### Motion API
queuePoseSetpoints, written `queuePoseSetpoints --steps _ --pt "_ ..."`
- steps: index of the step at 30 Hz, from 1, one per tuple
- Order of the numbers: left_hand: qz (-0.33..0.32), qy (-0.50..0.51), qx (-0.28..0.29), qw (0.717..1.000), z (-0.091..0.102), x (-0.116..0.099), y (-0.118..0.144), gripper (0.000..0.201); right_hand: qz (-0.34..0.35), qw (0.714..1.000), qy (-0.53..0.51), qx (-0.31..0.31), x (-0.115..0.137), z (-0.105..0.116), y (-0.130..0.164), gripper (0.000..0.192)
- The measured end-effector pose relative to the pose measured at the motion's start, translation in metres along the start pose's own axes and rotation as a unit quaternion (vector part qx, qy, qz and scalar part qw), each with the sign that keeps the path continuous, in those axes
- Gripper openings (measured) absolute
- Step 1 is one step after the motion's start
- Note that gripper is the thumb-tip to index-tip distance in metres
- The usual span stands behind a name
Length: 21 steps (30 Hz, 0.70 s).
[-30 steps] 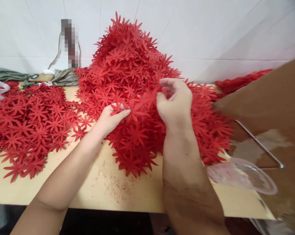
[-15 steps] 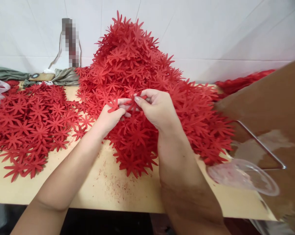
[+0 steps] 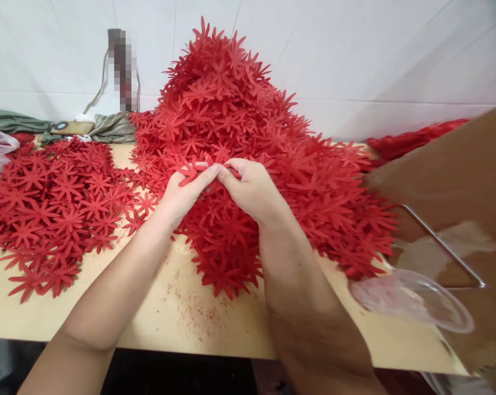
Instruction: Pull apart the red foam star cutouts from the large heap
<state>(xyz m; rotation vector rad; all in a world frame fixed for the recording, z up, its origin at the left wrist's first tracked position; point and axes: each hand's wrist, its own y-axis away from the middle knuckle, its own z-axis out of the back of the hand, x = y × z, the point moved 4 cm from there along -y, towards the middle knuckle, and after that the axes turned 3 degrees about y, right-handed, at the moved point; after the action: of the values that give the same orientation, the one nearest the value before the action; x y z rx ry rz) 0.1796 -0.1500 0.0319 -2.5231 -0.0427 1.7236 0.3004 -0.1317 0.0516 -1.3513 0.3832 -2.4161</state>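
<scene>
- The left hand (image 3: 186, 189) and right hand (image 3: 251, 189) meet fingertip to fingertip, both pinched together on one red flower cutout (image 3: 192, 170) at the front slope of the tall heap.
- That big red pile (image 3: 231, 126) rises directly behind and under both hands, leaning toward the white wall (image 3: 354, 49).
- Well off to the left of the left hand, a flatter spread of flowers (image 3: 54, 203) lies on the desk (image 3: 190, 318).
- Red crumbs (image 3: 194, 312) dot the desk between the forearms.
- Right of the right hand, a clear plastic lid (image 3: 412, 299) sits beside a brown cardboard box (image 3: 457, 175).
- Far behind the left hand, grey-green cloth (image 3: 108, 126) lies against the wall.
</scene>
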Motion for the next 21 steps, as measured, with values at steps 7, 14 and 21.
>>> queuePoseSetpoints --steps 7,14,21 --pt "0.023 -0.021 -0.097 0.995 0.015 0.005 -0.008 0.009 -0.014 0.996 -0.069 0.062 0.001 0.003 0.0 0.018" --pt "-0.01 -0.023 -0.084 0.996 0.012 0.001 -0.008 0.014 -0.017 0.999 -0.031 0.009 -0.001 0.012 0.002 0.022" --pt "-0.076 -0.052 -0.034 0.995 0.009 0.002 -0.011 0.023 -0.016 0.998 -0.054 0.024 0.009 0.008 0.006 0.044"
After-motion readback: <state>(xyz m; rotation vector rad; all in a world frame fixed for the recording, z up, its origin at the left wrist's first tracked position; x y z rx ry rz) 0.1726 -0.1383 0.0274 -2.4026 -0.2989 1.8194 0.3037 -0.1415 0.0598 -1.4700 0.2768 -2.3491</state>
